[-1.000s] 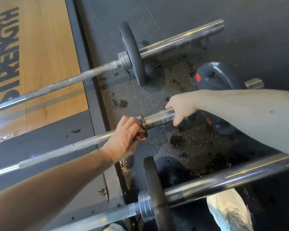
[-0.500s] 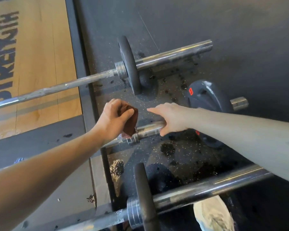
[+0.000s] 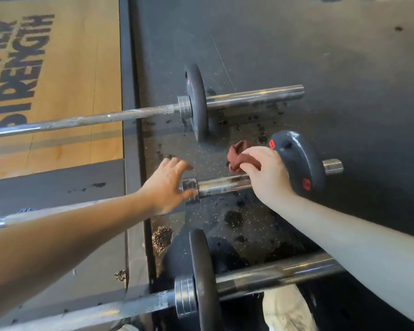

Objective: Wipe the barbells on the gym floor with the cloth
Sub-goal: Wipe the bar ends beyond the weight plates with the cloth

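Sitting in the right hand now, the cloth is a small red-brown bunch. It is pinched between the thumb and fingers, just above the shiny sleeve of the middle barbell. It is close to that bar's round dark plate, and I cannot tell if it touches the metal yet. The left hand holds nothing — its fingers are spread wide, right by the collar at the inner end of the sleeve.

That is the big change. A second ago the left hand had the cloth down at the collar, while the right hand gripped the sleeve. Half a second ago the left hand had lifted the cloth up, and the right hand was reaching over with flat fingers. Now the cloth has swapped hands. I think this means the sleeve, the part next to the plate, gets wiped next. The left hand may be there to steady the bar.

Two more bars lie on the dark rubber floor — the far barbell beyond the hands and the near barbell closer to the person. A wooden platform with big letters is off to the left. What looks like a pale shoe peeks out at the bottom.
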